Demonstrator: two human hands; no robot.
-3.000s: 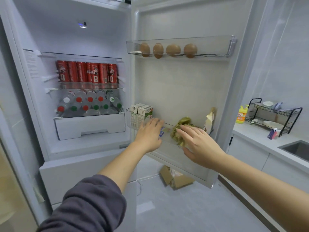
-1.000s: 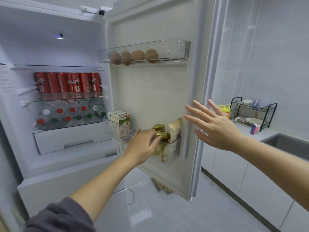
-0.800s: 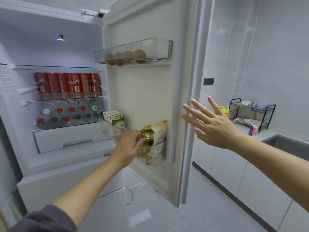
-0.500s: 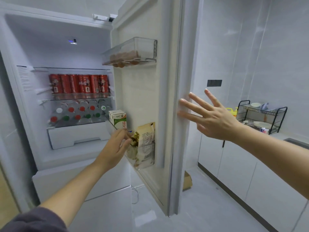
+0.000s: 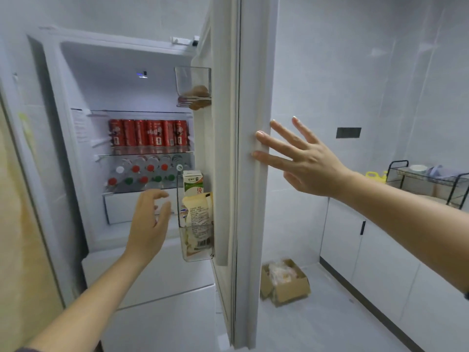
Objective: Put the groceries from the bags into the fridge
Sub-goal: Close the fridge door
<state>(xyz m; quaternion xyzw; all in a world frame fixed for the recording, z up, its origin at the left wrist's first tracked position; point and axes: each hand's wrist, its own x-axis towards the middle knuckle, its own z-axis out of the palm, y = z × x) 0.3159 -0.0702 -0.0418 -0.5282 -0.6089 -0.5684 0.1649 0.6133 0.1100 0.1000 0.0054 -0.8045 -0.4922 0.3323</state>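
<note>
Right hand (image 5: 312, 168) splayed, fingertips (image 5: 259, 134) on outer edge of fridge door (image 5: 253, 250), left hand (image 5: 149, 224) empty, relaxed, beside upright packet (image 5: 199, 214) in door bin (image 5: 196, 254)

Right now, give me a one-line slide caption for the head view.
Right hand touching the fridge door edge, left hand open beside the door bin; red cans and bottles shelved inside.

Clear glass fridge shelf (image 5: 127, 150): row of red drink cans (image 5: 149, 133), upright, side by side.
Second glass shelf (image 5: 121, 191), below: clear plastic bottles (image 5: 142, 174) lying on their sides, with red, green and white caps facing out.
Upper clear plastic door bin (image 5: 193, 77): brown eggs (image 5: 200, 90).
Lower clear plastic door bin (image 5: 196, 254): green-and-white carton (image 5: 193, 182), upright, with a pale printed packet (image 5: 198, 217) just in front of it.
Grey tiled floor (image 5: 330, 316): open brown cardboard box (image 5: 286, 285), near the door's foot.
</note>
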